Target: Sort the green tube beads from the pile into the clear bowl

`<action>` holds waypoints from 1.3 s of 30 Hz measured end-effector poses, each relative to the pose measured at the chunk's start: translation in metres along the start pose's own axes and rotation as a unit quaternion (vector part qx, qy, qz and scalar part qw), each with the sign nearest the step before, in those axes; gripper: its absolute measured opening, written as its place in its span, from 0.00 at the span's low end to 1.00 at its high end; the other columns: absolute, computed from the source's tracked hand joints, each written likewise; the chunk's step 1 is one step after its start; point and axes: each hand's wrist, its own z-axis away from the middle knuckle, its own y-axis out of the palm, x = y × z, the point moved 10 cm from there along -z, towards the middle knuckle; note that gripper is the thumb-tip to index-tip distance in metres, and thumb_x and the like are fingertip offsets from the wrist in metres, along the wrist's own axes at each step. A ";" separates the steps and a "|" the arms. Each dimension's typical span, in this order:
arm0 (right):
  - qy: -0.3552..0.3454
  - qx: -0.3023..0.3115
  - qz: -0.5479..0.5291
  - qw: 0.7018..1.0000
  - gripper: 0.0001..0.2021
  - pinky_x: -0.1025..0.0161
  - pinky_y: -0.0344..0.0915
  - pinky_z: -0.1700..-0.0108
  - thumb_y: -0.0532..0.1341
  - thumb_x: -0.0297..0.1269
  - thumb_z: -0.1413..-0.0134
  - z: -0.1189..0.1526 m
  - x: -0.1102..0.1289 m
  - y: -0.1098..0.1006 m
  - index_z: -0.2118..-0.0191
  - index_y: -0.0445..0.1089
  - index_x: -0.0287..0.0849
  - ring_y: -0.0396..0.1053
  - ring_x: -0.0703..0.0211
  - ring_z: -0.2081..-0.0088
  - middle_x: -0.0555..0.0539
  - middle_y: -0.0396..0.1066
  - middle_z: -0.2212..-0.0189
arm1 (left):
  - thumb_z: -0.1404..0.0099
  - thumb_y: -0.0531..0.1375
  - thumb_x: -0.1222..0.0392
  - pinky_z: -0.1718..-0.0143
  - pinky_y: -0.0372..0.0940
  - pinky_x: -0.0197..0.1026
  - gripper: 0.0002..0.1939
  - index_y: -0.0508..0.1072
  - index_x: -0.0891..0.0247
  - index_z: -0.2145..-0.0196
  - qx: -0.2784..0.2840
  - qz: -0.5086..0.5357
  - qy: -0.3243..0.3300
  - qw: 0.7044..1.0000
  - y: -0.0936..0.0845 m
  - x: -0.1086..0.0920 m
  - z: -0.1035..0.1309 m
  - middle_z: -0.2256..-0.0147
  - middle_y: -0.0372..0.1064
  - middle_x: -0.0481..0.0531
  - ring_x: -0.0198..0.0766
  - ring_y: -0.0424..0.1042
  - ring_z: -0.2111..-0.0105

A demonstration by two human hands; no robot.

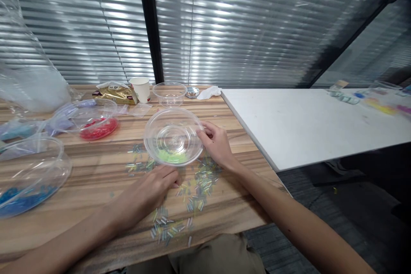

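Small tube beads (180, 209) lie scattered on the wooden worktop (96, 180), light and apt to roll. The left hand (147, 192) rests flat on them, fingers loosely together. The right hand (216, 143) pinches the rim of a thin, flexible clear bowl (173, 137) holding green beads. Farther off stand bowls of red beads (96, 126) and blue beads (25, 180).

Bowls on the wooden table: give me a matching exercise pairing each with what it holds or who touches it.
Things:
1. tilted bowl
2. bowl left of it
3. near-left bowl
4. far bowl

States:
A. blue beads
B. no beads showing
C. green beads, right hand on the rim
D. red beads

Pairs: 1-C, 2-D, 3-A, 4-B

The left hand rests among loose beads.
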 end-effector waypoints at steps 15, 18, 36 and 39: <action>-0.001 0.011 0.005 1.000 0.17 0.69 0.51 0.75 0.53 0.37 0.46 0.000 -0.001 0.003 0.54 0.71 0.36 0.53 0.67 0.78 0.54 0.61 0.80 | 0.35 0.43 0.76 0.63 0.56 0.38 0.12 0.61 0.63 0.67 0.006 -0.005 -0.001 1.000 -0.001 -0.003 -0.002 0.63 0.62 0.50 0.37 0.62 0.63; -0.002 0.011 0.009 1.000 0.16 0.69 0.50 0.76 0.53 0.36 0.46 -0.001 -0.001 0.002 0.55 0.72 0.36 0.52 0.67 0.79 0.55 0.58 0.81 | 0.35 0.44 0.75 0.64 0.55 0.38 0.12 0.61 0.63 0.67 0.005 -0.013 0.003 1.000 -0.001 -0.003 -0.001 0.63 0.62 0.50 0.37 0.62 0.63; -0.016 0.026 0.033 0.999 0.15 0.69 0.49 0.76 0.53 0.36 0.45 0.000 0.000 0.006 0.55 0.71 0.37 0.51 0.67 0.79 0.56 0.54 0.83 | 0.35 0.44 0.74 0.65 0.56 0.38 0.11 0.62 0.63 0.67 0.013 -0.036 0.008 0.999 -0.004 -0.011 -0.004 0.64 0.63 0.51 0.38 0.62 0.64; -0.023 0.027 0.039 0.999 0.15 0.69 0.49 0.76 0.53 0.36 0.45 0.000 0.001 0.007 0.56 0.72 0.38 0.51 0.67 0.79 0.56 0.54 0.82 | 0.34 0.45 0.73 0.65 0.56 0.39 0.10 0.62 0.63 0.66 0.014 -0.043 0.008 0.999 -0.004 -0.011 -0.003 0.63 0.63 0.51 0.38 0.63 0.63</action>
